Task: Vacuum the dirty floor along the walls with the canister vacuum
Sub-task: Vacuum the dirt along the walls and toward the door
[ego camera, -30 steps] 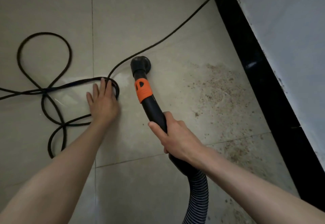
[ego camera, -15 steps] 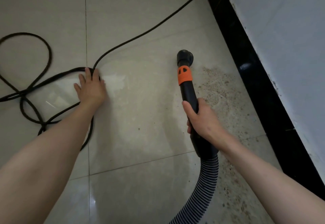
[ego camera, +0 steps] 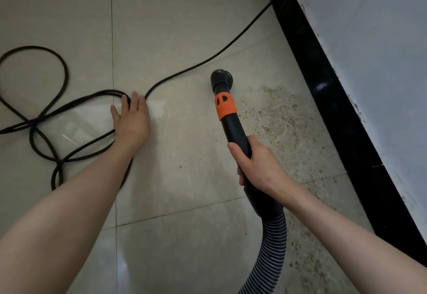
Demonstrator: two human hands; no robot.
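While one black rubber power cord [ego camera: 57, 111] lies looped on the beige tiled floor [ego camera: 184, 28] at far left, the left hand [ego camera: 131, 120] rests flat on the tile, fingers straight and relaxed, fingertips touching the cord's bend; likely bracing the body and pinning the cord away from the cleaning path. Moving right: one black plastic vacuum wand with an orange collar [ego camera: 227, 118] points away from the person, its round nozzle [ego camera: 221, 78] down at the floor just beside the left edge of the brown gritty dirt patch [ego camera: 284, 118]. The right hand [ego camera: 258, 166] has its fingers wrapped round the wand's lower grip, probably to steer it. One ribbed black flexible hose [ego camera: 268, 256] runs off the bottom edge; the canister is out of view. Further right, one glossy black baseboard [ego camera: 335, 99] runs under one white wall [ego camera: 374, 51]. Dirt lies along the baseboard, so vacuuming looks unfinished. Two hands, one dirt stretch.
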